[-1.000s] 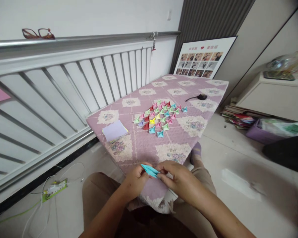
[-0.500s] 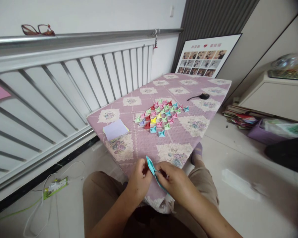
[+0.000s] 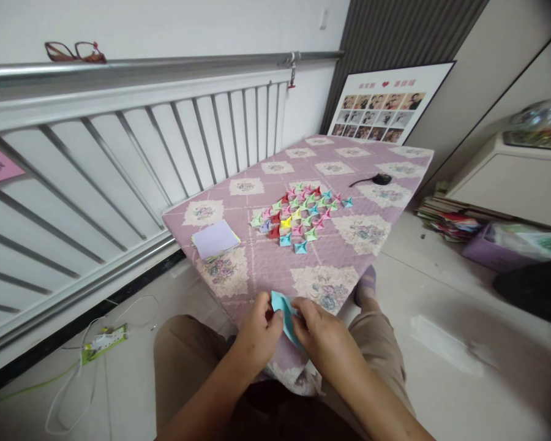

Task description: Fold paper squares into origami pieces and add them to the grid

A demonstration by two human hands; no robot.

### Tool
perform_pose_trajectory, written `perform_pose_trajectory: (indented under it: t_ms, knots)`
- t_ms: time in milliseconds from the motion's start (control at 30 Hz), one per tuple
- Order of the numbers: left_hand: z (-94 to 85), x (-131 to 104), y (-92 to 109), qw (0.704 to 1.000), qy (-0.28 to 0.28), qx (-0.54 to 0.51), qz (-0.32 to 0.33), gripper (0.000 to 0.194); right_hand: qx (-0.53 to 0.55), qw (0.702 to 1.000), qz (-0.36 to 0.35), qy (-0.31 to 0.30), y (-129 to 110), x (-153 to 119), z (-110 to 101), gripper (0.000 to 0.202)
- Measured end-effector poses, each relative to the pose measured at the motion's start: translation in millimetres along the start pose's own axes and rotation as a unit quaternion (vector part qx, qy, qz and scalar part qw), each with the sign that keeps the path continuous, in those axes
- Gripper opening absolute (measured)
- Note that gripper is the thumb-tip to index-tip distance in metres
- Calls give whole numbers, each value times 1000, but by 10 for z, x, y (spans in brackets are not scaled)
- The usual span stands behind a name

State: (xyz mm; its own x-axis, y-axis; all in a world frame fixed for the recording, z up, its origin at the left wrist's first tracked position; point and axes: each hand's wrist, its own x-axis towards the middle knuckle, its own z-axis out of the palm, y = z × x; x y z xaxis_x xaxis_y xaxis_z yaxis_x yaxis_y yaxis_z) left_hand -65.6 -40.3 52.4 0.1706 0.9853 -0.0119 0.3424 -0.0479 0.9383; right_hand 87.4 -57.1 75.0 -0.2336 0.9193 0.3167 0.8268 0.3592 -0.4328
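Observation:
Between my hands, over the near corner of the table, is a folded light-blue paper (image 3: pixel 284 316). My left hand (image 3: pixel 260 327) pinches its left edge between thumb and fingers. On the other side my right hand (image 3: pixel 319 331) grips the paper, its fingertips bent over the right edge. Farther up the cloth stand several small folded paper pieces (image 3: pixel 285 223) in red, pink, green, yellow, purple and blue, set in slanting rows. A stack of square paper sheets (image 3: pixel 215 239), lilac on top, lies at the table's left side.
A patterned pink cloth covers the table (image 3: pixel 266 269). A black object with a cord (image 3: pixel 381 179) lies toward its far right. Left of the table is a white radiator (image 3: pixel 156 153); a power strip (image 3: pixel 104 344) is on the floor. Glasses (image 3: pixel 76 52) rest on the pipe.
The blue paper has turned and opened out, showing more of its broad face. Both hands still hold it in nearly the same place. The whole view has shifted slightly.

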Motion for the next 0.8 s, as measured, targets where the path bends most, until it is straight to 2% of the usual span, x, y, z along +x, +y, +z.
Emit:
perform_pose_trajectory:
  t_ms: [100,200,300,433,700,800]
  knots:
    - [-69,7,58,988,17,154,16,8,-18,1000,8,3,19,-33,29,17]
    - [-134,15,126,974,7,222,38,18,-33,999,20,-2,43,-75,63,24]
    - [-183,42,177,965,-21,254,55,19,-43,999,11,-16,58,-97,54,30]
    - [-235,102,233,955,-53,285,64,19,-47,995,-27,-86,45,-68,-43,36]
    - [-302,218,416,928,-128,342,72,20,40,986,-42,-157,81,-4,-70,32]
    - [-335,255,464,927,-145,337,71,19,57,982,-56,-173,98,-17,-53,41]
